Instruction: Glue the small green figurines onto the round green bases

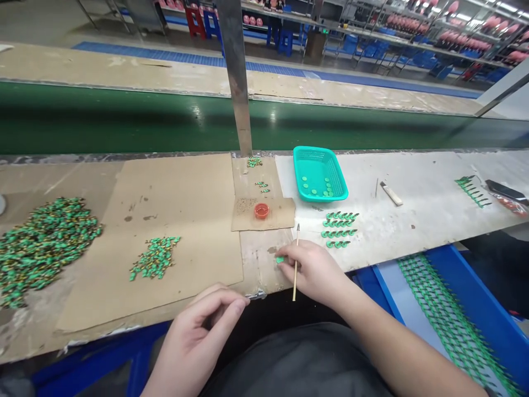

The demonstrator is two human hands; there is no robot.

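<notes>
My right hand (312,270) rests at the bench's front edge, closed on a thin wooden paintbrush (296,259) that points away from me. Its fingertips also pinch a small green piece (280,259) against the bench. My left hand (202,331) hovers lower, over the bench edge, with fingers curled and thumb near the forefinger; I cannot make out anything in it. A small red paint cap (261,210) sits on a cardboard scrap just beyond the brush tip. Rows of green pieces (339,229) lie to the right of the brush.
A teal basket (320,157) with a few green discs stands behind the rows. A large heap of green pieces (41,242) and a smaller one (155,256) lie on cardboard at left. A metal post (237,71) rises ahead; a green conveyor (124,121) runs beyond. A blue tray (479,298) holds green sprues at right.
</notes>
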